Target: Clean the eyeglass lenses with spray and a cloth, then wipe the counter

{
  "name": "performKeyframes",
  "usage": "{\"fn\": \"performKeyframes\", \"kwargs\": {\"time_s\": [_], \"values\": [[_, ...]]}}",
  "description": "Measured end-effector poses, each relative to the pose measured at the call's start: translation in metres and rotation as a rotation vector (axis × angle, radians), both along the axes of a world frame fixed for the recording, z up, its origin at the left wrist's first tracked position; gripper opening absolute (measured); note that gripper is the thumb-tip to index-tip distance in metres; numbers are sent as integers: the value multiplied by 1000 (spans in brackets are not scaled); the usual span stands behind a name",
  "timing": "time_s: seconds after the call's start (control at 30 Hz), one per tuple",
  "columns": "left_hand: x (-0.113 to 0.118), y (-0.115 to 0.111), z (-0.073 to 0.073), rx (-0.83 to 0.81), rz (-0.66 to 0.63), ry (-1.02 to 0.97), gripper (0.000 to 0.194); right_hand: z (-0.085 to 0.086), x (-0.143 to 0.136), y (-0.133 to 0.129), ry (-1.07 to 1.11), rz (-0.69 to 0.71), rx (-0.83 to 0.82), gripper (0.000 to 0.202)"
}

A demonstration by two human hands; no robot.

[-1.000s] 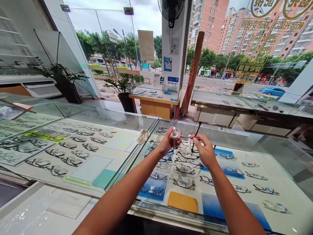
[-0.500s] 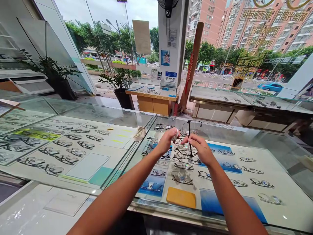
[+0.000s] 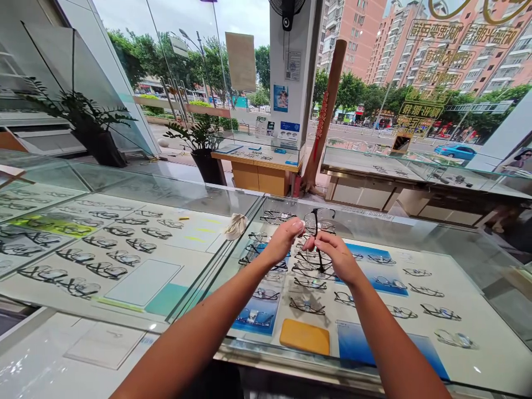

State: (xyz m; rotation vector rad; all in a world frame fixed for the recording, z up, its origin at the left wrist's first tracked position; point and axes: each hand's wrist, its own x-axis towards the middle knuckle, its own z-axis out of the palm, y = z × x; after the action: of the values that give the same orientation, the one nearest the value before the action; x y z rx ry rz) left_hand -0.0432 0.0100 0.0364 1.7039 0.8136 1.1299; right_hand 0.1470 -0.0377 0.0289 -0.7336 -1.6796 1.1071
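Observation:
Over the glass display case [image 3: 494, 271], a pair of dark-framed eyeglasses [image 3: 316, 219] is held up in the air, one dark temple arm hanging down. My right hand [image 3: 336, 254] pinches the glasses between thumb and fingers. My left hand [image 3: 286, 237] is closed at the near lens, fingertips pressed together around a small white piece of cloth or tissue, mostly hidden by the fingers. Below the hands, several rows of eyeglasses [image 3: 307, 306] lie inside the case. A yellow-orange glasses case [image 3: 305, 336] lies at its front.
A crumpled beige cloth [image 3: 235, 226] rests at the joint between the two display cases. On the left, another case holds more eyeglasses [image 3: 100, 242] and a white card [image 3: 145, 284]. Potted plants [image 3: 210, 166], a wooden counter [image 3: 257, 176] and a leaning wooden post [image 3: 328, 111] stand beyond.
The left hand's fingers have come to the eyeglasses' lens, where they were apart from it. The glasses have turned slightly and moved a little left. The head view has shifted slightly.

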Motion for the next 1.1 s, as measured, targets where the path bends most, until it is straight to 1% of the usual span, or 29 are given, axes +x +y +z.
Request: {"fn": "performKeyframes", "kwargs": {"time_s": [0.1, 0.2, 0.4, 0.5, 0.63, 0.73, 0.87, 0.93, 0.97, 1.03, 1.1], "values": [[-1, 1, 0, -2, -2, -15, 52, 0, 0, 0, 50, -23, -7, 27], [-1, 0, 0, 11, -3, 4, 53, 1, 2, 2, 133, -77, -26, 25], [2, -4, -8, 63, -50, 190, 51, 5, 3, 5, 341, -130, -106, 26], [4, -5, -12, 90, -59, 238, 50, 7, 3, 6, 404, -157, -141, 24], [4, -6, -14, 107, -53, 231, 51, 6, 2, 6, 390, -168, -136, 25], [4, -5, -13, 118, -76, 221, 51, 6, 1, 6, 366, -161, -132, 26], [-1, -1, -11, 85, -76, 148, 53, 6, 1, 5, 331, -170, -145, 29], [-8, 6, -8, 87, -32, 91, 55, 6, 2, 5, 332, -175, -142, 29], [-13, 11, -5, 98, 15, 54, 55, 7, 3, 5, 340, -174, -139, 28], [-28, 25, -1, 136, 163, -21, 51, 7, 6, 6, 369, -161, -138, 26], [-48, 44, 0, 183, 369, -65, 38, 6, 8, 6, 400, -144, -136, 24]]}}
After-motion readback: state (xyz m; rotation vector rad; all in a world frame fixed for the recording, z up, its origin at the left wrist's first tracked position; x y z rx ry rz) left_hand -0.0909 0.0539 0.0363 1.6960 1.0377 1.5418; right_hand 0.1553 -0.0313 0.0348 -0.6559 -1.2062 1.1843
